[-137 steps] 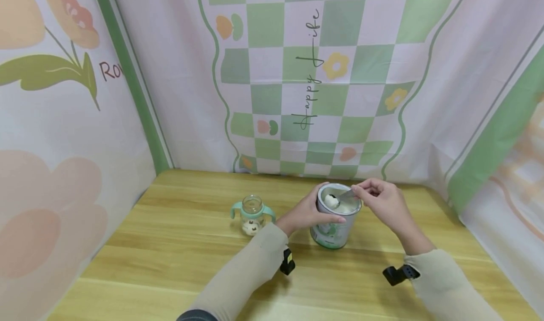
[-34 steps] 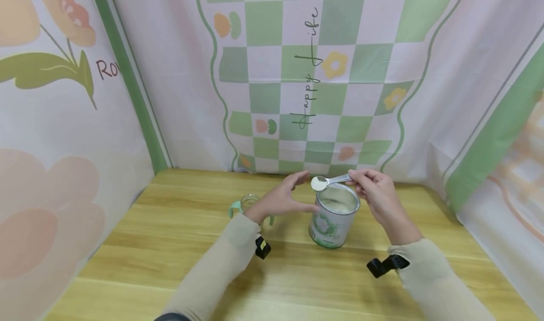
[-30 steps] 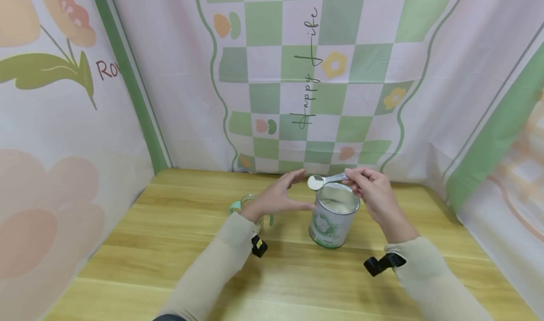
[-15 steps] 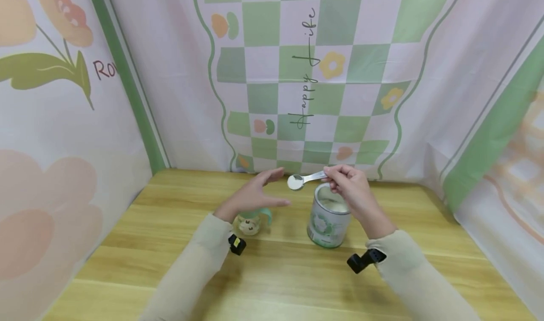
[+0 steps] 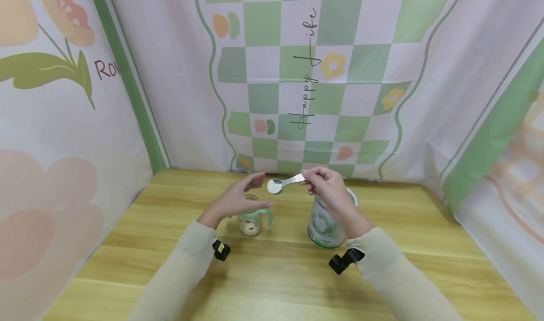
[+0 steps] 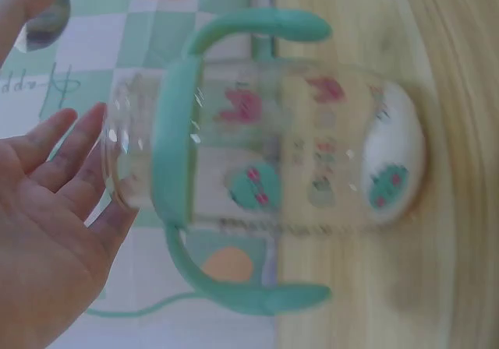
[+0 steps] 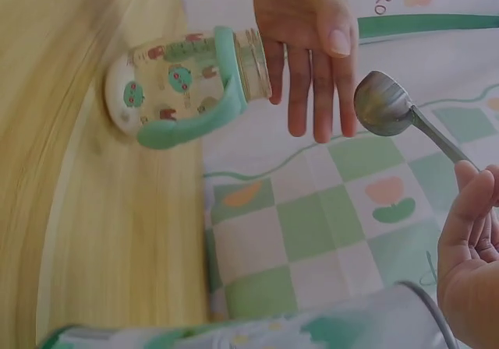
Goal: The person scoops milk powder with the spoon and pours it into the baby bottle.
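My right hand [image 5: 327, 189] pinches the handle end of a metal measuring spoon [image 5: 275, 186], its round bowl filled with white powder. The spoon is held level in the air, between the powder can and the baby bottle. My left hand [image 5: 235, 197] is held with fingers and thumb spread, near the mouth of the bottle, holding nothing. The clear baby bottle [image 6: 234, 146] stands upright and uncapped, with a mint green collar, two mint handles and white powder at its bottom. Partly behind my right hand stands the open grey-and-green milk powder can [image 5: 325, 224].
Everything stands on a light wooden table [image 5: 272, 278]. A curtain [image 5: 297, 75] with green checks and flowers hangs right behind its back edge, and more printed cloth [image 5: 63, 170] closes off the left. Each wrist wears a small black camera [image 5: 221, 249].
Earlier the left hand held the can while the spoon was inside it. Since then the filled spoon has come out and both hands have moved left, the left one off the can toward the bottle.
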Motion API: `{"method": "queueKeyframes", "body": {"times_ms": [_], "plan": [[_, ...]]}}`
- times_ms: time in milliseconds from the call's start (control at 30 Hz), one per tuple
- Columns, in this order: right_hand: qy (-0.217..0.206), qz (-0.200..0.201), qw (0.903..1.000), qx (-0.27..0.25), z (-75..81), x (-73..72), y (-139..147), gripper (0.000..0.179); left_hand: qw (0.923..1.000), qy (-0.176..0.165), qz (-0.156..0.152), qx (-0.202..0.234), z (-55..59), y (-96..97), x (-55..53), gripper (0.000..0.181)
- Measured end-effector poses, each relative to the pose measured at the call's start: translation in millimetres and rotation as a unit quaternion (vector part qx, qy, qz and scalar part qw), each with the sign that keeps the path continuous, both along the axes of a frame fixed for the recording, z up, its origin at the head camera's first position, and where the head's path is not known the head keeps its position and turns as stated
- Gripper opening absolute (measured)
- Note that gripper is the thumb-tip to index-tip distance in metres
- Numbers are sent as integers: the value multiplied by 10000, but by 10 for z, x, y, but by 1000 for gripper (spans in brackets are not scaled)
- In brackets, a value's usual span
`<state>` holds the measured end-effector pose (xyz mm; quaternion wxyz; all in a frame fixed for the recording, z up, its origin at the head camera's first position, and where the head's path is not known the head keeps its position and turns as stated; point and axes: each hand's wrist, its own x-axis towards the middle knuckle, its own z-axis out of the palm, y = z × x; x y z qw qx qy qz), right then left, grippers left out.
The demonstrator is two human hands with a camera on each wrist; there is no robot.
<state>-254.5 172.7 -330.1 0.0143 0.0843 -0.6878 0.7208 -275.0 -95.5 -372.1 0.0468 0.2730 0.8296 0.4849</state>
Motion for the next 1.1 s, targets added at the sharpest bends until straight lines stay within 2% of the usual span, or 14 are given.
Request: {"method": "queueKeyframes", "body": {"times_ms": [200, 400, 600, 900, 1100], "plan": [[-196, 177, 9996, -130, -39, -25, -112, 11, 9995, 35, 288, -132, -129, -151, 38, 90], [-163, 310, 9994, -69, -86, -46, -212, 14, 9982, 33, 561, -194, -304, -248, 64, 90], [-71, 389, 9992, 113, -134, -65, -338, 20, 9963, -305, 807, -40, -430, -289, 92, 81], [-38, 428, 9989, -162, -229, -62, -481, 19, 9956, -565, 742, 126, -565, -321, 57, 78], [-72, 443, 9989, -141, -273, -66, -538, 21, 9949, -662, 762, 25, -578, -330, 55, 83]]}}
